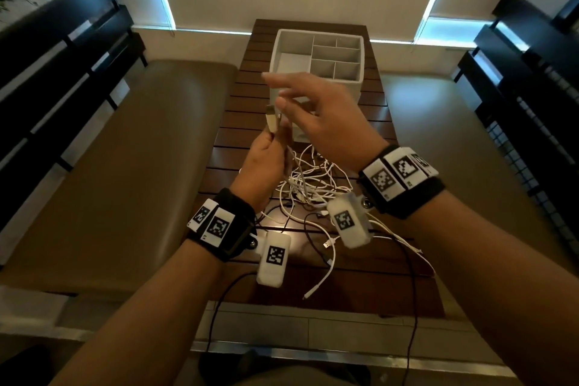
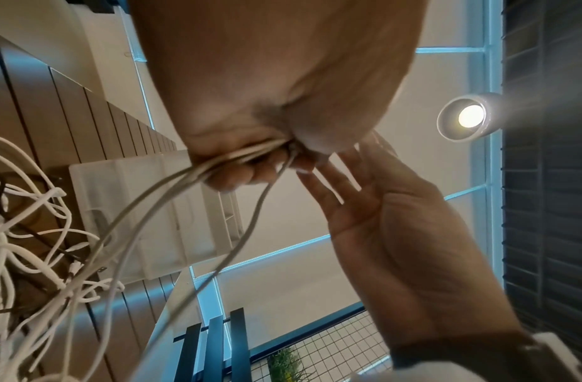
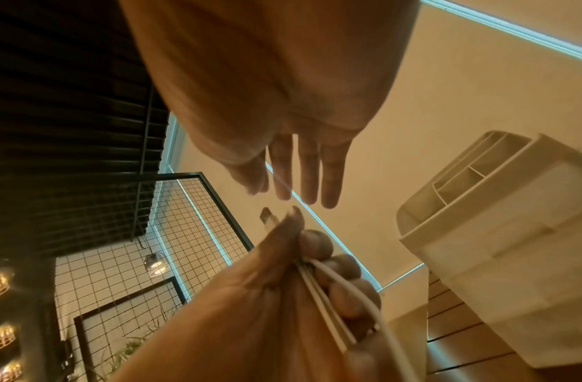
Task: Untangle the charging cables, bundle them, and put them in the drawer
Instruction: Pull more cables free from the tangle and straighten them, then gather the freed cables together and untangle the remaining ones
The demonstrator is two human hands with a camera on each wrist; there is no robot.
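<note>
A tangle of white charging cables (image 1: 308, 185) lies on the slatted wooden table (image 1: 238, 122), with a few black cables (image 1: 313, 241) among them. My left hand (image 1: 266, 153) is raised above the pile and grips several white strands (image 2: 198, 170) in its fist; a USB plug (image 1: 272, 121) sticks up past its thumb. My right hand (image 1: 316, 110) hovers just above and to the right of the left one, fingers (image 3: 305, 170) straight and spread, holding nothing. A white drawer organiser (image 1: 316, 56) with open compartments on top stands behind the hands.
A tan padded bench (image 1: 131, 160) runs along the table's left side and black slatted chairs (image 1: 62, 50) stand at both sides. A loose white cable end (image 1: 316, 287) lies near the table's front edge. A black wire (image 1: 216, 307) hangs off the near edge.
</note>
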